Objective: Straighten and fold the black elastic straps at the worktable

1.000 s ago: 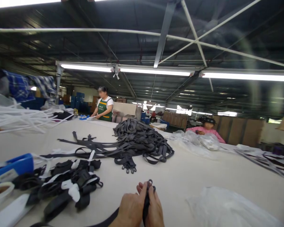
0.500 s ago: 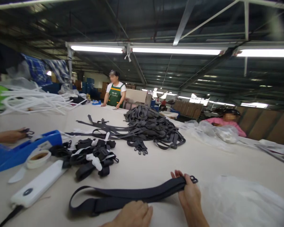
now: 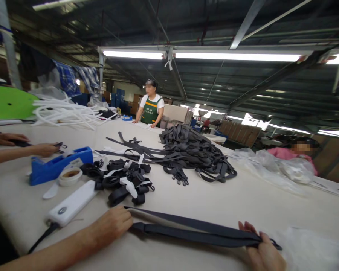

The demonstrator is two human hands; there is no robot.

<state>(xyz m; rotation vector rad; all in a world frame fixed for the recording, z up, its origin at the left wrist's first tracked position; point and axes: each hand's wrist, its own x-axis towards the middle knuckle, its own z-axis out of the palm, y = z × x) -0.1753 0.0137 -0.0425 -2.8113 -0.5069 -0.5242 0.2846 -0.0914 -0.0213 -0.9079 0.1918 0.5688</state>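
Doubled dark strap (image 3: 192, 235) stretched between hands across the near part of the surface (image 3: 203, 197): left hand (image 3: 117, 222) closed on one end, right hand (image 3: 262, 248) gripping beside the hook (image 3: 277, 246). Beyond, left to right: blue tape dispenser (image 3: 55, 165), tape roll (image 3: 70, 181), bundle of black straps (image 3: 117, 196), large strap heap (image 3: 193, 150).

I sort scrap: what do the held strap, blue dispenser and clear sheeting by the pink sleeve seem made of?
Strap: matte, probably synthetic webbing; flat, even width, no shine.
Blue dispenser: smooth, likely moulded plastic; one uniform colour.
Sheeting: glossy, apparently thin plastic film; translucent, crumpled.
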